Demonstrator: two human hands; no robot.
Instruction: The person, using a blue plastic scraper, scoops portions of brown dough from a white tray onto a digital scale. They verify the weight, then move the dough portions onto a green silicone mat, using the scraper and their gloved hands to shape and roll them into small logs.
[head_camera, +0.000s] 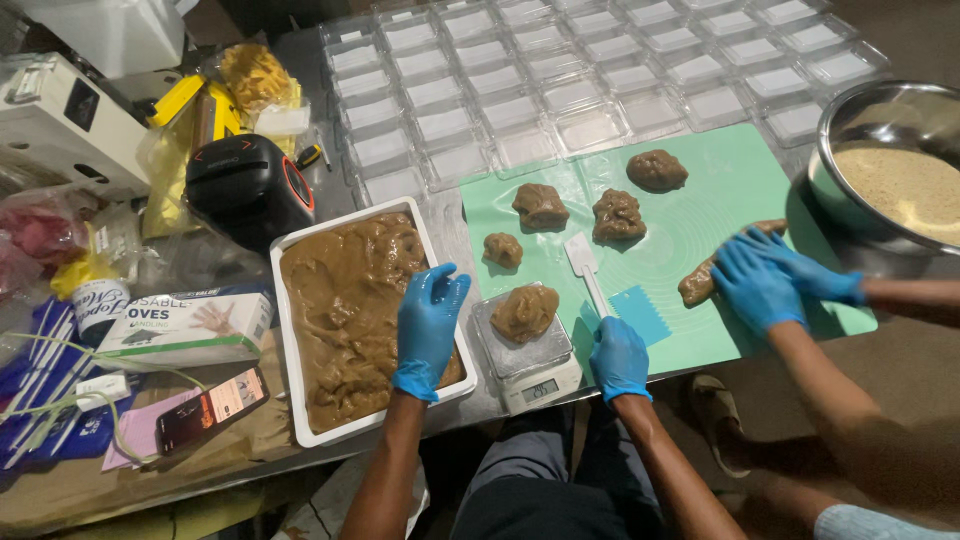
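A lump of brown dough (525, 311) sits on a small kitchen scale (530, 362) at lower centre of the frame. It could stick or smear if the white spatula (586, 268), gripped by the right hand (618, 358) just to its right, presses too hard. The left hand (428, 328), fingers loosely spread and holding nothing, rests on the white tray (292, 310) of dough at its left. A co-worker's gloved hands (765, 280) roll dough on the green mat (735, 185) at right.

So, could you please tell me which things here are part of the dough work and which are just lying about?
In use:
left hand on the white tray of brown dough
right hand holding the white scraper
scale with a dough lump
green mat

Lying about:
glove box
phone
black device
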